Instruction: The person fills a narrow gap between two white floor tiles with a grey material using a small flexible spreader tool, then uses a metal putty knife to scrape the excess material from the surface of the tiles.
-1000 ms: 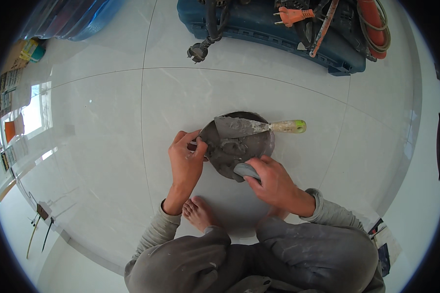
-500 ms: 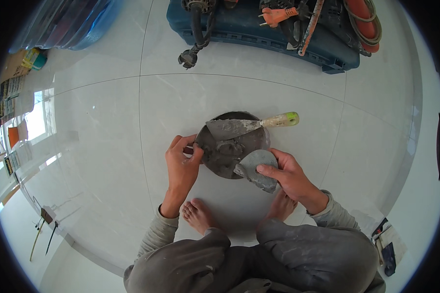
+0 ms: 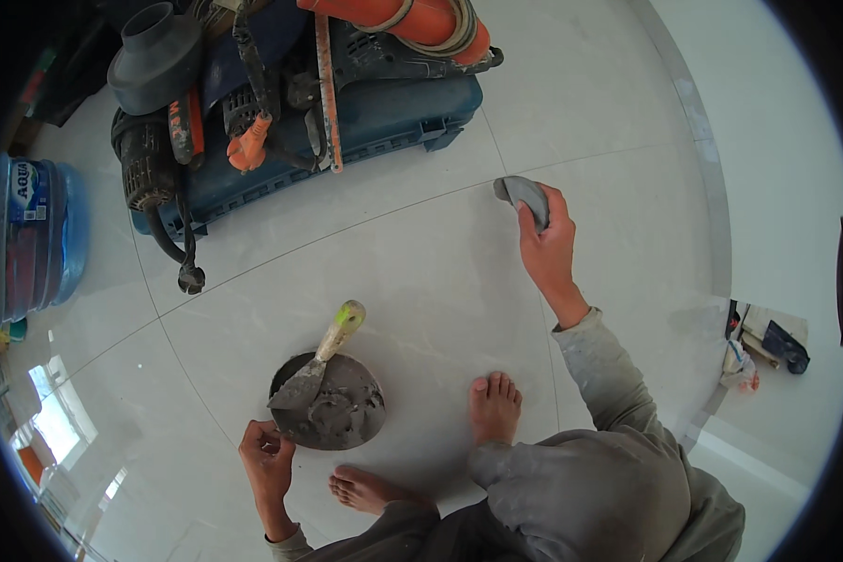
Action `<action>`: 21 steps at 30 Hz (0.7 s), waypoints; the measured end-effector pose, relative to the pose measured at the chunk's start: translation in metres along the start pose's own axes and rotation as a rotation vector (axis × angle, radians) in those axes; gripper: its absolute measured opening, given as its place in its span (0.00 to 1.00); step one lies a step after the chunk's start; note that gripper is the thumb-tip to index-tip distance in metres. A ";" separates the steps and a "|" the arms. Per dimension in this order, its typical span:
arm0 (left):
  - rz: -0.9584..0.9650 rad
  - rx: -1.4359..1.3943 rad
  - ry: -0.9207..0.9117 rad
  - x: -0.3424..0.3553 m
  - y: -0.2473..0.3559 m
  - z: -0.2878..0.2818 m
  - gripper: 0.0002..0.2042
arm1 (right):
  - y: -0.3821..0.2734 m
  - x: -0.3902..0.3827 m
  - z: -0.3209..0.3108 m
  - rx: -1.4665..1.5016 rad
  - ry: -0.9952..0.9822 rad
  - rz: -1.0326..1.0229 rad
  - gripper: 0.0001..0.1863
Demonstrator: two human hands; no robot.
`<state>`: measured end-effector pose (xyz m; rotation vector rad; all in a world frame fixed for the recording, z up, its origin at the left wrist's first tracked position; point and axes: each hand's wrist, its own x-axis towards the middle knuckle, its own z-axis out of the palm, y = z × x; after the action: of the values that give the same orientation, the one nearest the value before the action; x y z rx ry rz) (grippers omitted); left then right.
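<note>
Pale glossy tile floor (image 3: 421,272), crossed by thin joints (image 3: 160,317), spread beneath everything. At far left, dark-blue case (image 3: 403,114), heaped with power tools (image 3: 148,169); farther left, toward the edge of view, clear-blue water bottle (image 3: 54,239). At near left, round dark bowl (image 3: 285,371) sitting upright on the floor, part-filled with thick grey paste (image 3: 354,412). In the bowl, putty knife (image 3: 319,357) leaning across the far rim, blade smeared and resting on the paste, handle toward the far right. At the near-left rim, left grip (image 3: 267,462) pinched closed on the lip. Well apart, to the far right, right grip (image 3: 548,248) closed around a bent grey pad (image 3: 526,201), close to a tile joint; contact with the floor impossible to tell. Best, probably, to hold the bowl firmly against sliding, keep the pad low at a shallow, steady angle, press lightly and evenly, and keep the darker dab (image 3: 502,190) on its left end, likely paste, from dripping.
</note>
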<state>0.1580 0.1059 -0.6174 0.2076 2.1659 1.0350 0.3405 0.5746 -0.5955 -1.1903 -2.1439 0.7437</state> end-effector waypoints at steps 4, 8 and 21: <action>-0.072 0.022 -0.075 0.004 -0.003 0.003 0.07 | 0.023 0.012 0.029 -0.327 0.116 -0.222 0.16; -0.096 0.002 -0.086 0.005 -0.004 0.008 0.06 | 0.020 0.004 0.047 -0.381 0.110 -0.275 0.18; -0.096 -0.069 -0.108 0.006 -0.013 0.003 0.06 | -0.034 -0.017 0.064 -0.025 -0.043 0.038 0.18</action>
<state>0.1579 0.1022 -0.6314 0.1234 2.0206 1.0186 0.2838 0.5318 -0.6193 -1.2413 -2.1771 0.7672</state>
